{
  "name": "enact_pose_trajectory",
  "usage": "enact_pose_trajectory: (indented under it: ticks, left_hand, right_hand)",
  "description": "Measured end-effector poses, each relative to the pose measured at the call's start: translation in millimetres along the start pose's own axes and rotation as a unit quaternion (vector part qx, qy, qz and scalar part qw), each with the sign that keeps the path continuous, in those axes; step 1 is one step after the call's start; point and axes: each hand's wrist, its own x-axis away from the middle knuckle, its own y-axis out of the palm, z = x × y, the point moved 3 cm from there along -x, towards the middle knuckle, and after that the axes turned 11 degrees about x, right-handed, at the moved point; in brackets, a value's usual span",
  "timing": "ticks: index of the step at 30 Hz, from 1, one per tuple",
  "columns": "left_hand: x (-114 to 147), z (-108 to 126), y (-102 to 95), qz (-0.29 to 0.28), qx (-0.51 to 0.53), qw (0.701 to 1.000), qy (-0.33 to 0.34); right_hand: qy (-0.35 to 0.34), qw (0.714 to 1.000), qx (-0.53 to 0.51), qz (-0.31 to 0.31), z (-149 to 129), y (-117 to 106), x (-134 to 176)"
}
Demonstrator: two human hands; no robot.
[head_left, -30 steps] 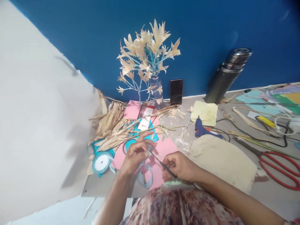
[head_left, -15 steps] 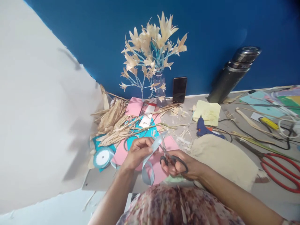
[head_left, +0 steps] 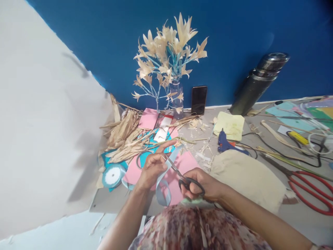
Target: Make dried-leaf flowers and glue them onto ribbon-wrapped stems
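Observation:
My left hand (head_left: 151,170) pinches a light blue ribbon (head_left: 177,152) between thumb and fingers, its index finger stretched out. Below that hand the ribbon hangs in a loop over pink paper (head_left: 189,161). Small black-handled scissors (head_left: 174,167) are in my right hand (head_left: 201,180), fingers in the handle loops. The blades look closed and cross the ribbon, tips close to my left fingers; whether they touch the ribbon I cannot tell. A ribbon spool (head_left: 112,176) lies left of my left hand.
Dried husks (head_left: 122,135) lie at the left, below the wall. Behind stand pale artificial flowers (head_left: 166,48), a phone (head_left: 199,100) and a flask (head_left: 256,85). To the right are a blue glue gun (head_left: 225,141), a cream sheet (head_left: 247,177) and large red-handled scissors (head_left: 309,191).
The small scissors have closed and swung left, their tips now at my left fingers. My left index finger has straightened out. The ribbon is still held.

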Motion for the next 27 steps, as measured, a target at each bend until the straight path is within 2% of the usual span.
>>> enact_pose_trajectory:
  ticks: [7,12,17,21,23,24,27]
  left_hand:
    - [0.5,-5.0,-4.9,0.01,-0.008,1.0,0.028]
    - [4.2,-13.8,-4.3,0.014,-0.002,1.0,-0.006]
    - [5.1,-9.0,1.7,0.01,-0.057,0.998,0.036]
    - [7.5,-7.7,9.3,-0.014,-0.073,0.997,0.03]
    - [12.3,-11.0,11.0,-0.03,-0.087,0.996,0.016]
    - [15.4,-13.3,10.5,-0.036,-0.093,0.995,0.009]
    - [24.0,-18.6,1.7,-0.01,-0.103,0.995,-0.005]
  right_hand:
    - [0.003,1.0,-0.006,-0.003,0.0,2.9,0.8]
    - [-0.021,1.0,0.0,0.007,-4.1,3.2,4.8]
    - [-0.043,0.999,-0.013,-0.005,-2.3,13.0,5.6]
    - [-0.061,0.997,-0.045,-0.001,-0.2,21.0,1.9]
    - [-0.086,0.992,-0.085,0.03,-6.7,12.5,2.2]
    - [-0.107,0.986,-0.108,0.07,-12.1,3.2,3.8]
    - [-0.209,0.931,-0.164,0.25,-28.5,-32.7,15.0]
